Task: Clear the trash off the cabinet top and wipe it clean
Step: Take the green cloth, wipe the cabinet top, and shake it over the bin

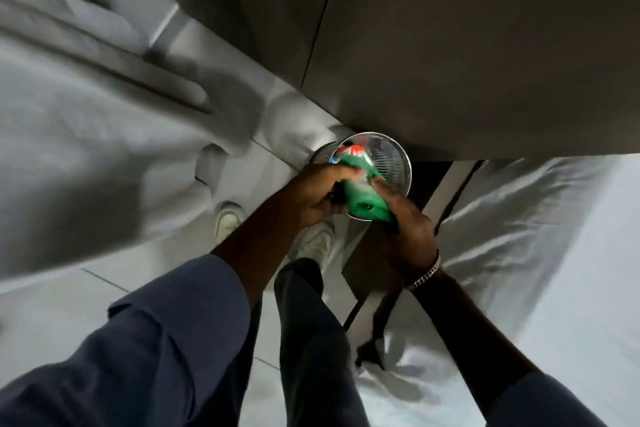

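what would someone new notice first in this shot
The bright green wrapper at the centre, gripped by both hands: the left hand on its left side, the right hand on its lower right. It sits over the mouth of a round metal mesh bin standing on the floor by a dark cabinet. Pale draped fabric fills the left side.

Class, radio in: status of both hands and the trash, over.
Left hand and right hand both gripping the green wrapper. Wrapper over the mesh bin, not yet dropped. Nothing blocking the bin mouth.
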Demonstrator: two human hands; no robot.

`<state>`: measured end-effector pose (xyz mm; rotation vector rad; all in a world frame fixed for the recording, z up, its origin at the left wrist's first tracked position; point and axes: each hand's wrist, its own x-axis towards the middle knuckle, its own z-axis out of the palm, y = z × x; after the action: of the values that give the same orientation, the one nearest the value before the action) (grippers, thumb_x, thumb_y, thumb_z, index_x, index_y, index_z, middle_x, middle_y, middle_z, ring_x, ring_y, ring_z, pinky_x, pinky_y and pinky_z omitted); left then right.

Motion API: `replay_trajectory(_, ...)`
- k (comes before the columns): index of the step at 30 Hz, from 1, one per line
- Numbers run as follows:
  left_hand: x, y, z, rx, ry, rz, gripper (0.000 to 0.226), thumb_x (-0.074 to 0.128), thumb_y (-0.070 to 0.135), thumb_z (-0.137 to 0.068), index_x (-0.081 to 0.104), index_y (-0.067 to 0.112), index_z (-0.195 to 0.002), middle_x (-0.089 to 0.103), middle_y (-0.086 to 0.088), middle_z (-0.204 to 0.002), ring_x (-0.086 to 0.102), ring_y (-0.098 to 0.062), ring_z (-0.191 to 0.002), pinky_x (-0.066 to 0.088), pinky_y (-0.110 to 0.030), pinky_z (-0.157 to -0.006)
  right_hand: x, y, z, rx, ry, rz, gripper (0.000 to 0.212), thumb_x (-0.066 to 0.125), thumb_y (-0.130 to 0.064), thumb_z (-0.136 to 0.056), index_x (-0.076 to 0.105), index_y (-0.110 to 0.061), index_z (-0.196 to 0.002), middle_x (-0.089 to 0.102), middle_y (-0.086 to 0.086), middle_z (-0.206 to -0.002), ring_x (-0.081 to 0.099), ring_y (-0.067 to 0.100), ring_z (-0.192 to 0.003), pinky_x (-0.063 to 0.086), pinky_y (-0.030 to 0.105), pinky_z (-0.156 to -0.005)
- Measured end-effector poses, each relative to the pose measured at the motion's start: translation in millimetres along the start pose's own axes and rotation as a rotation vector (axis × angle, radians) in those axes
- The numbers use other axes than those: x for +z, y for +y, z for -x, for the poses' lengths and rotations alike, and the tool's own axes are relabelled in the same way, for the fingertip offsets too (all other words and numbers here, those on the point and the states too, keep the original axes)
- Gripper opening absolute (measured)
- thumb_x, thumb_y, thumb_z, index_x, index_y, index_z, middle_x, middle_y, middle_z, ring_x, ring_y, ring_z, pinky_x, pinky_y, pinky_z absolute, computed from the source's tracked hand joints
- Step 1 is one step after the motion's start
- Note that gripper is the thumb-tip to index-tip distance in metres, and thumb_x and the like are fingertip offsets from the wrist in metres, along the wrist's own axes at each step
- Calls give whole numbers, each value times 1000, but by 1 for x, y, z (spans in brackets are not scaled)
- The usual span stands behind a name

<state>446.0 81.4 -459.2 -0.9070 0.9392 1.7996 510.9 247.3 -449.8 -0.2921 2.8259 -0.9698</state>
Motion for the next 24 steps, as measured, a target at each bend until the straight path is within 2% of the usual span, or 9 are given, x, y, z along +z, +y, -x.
replay_trajectory(2, -12, -9, -39, 74, 155, -76, 21, 57, 19, -92, 62, 6, -108, 65, -19, -95, 63, -25, -73, 59, -31, -58, 20, 36, -5, 192, 127, -111, 37, 56, -15, -80, 64, -1, -114, 71, 15, -107, 66, 20, -95, 49, 25, -88)
replay_trajectory(3, -20, -15, -63, 139, 304, -200, 22, 61, 21, -89, 63, 6, -105, 66, -21, -98, 65, -28, -76, 59, -34, -62, 31, 52, -6, 349, 181, -226, 33, 59, -14, -78, 65, -3, -108, 71, 13, -97, 64, 20, -88, 49, 29, -82)
replay_trajectory(5, -37, -25, -104, 247, 605, -526, 41, 69, 26, -81, 59, 5, -115, 63, -21, -119, 63, -35, -105, 55, -42, -90, 52, 81, -8, 645, 234, -530, 28, 61, -4, -73, 66, -8, -100, 65, 9, -85, 57, 22, -83, 48, 37, -77)
replay_trajectory(6, -43, -32, -122, 238, 645, -625, 54, 71, 30, -79, 53, 7, -124, 56, -21, -129, 57, -37, -118, 49, -43, -100, 60, 93, -8, 739, 241, -629, 29, 61, 3, -73, 65, -9, -99, 63, 7, -84, 56, 23, -84, 48, 40, -77)
replay_trajectory(9, -51, -51, -161, 130, 495, -750, 78, 73, 35, -78, 35, 14, -143, 46, -18, -141, 48, -39, -130, 47, -46, -105, 72, 118, -8, 890, 243, -746, 34, 56, 11, -77, 66, -9, -103, 65, 12, -92, 60, 29, -91, 50, 46, -83)
replay_trajectory(12, -50, -62, -181, 187, 381, -634, 69, 65, 16, -79, 38, 31, -141, 56, -6, -133, 64, -35, -113, 60, -51, -83, 75, 127, -6, 1021, 262, -915, 34, 51, 10, -79, 66, -7, -104, 63, 17, -105, 61, 36, -98, 51, 53, -88)
replay_trajectory(16, -50, -53, -169, 204, 285, -539, 76, 55, 8, -78, 32, 43, -141, 52, -4, -135, 67, -35, -94, 60, -57, -51, 66, 111, -11, 1109, 270, -1054, 41, 43, 13, -79, 59, -2, -114, 57, 22, -112, 56, 44, -109, 43, 65, -97)
replay_trajectory(21, -65, -28, -87, 193, 224, -490, 65, 68, 21, -72, 48, 37, -132, 64, -8, -123, 68, -42, -99, 60, -55, -70, 31, 48, -13, 1168, 156, -1361, 66, 47, 2, -66, 52, -10, -130, 61, 14, -120, 60, 35, -108, 55, 48, -85)
replay_trajectory(24, -66, -4, -2, 203, 216, -413, 61, 70, 26, -67, 55, 29, -126, 68, -12, -114, 73, -35, -85, 61, -44, -56, -5, -15, -15, 1201, 69, -1527, 71, 45, -5, -68, 44, -11, -138, 52, 13, -137, 49, 36, -126, 52, 43, -85)
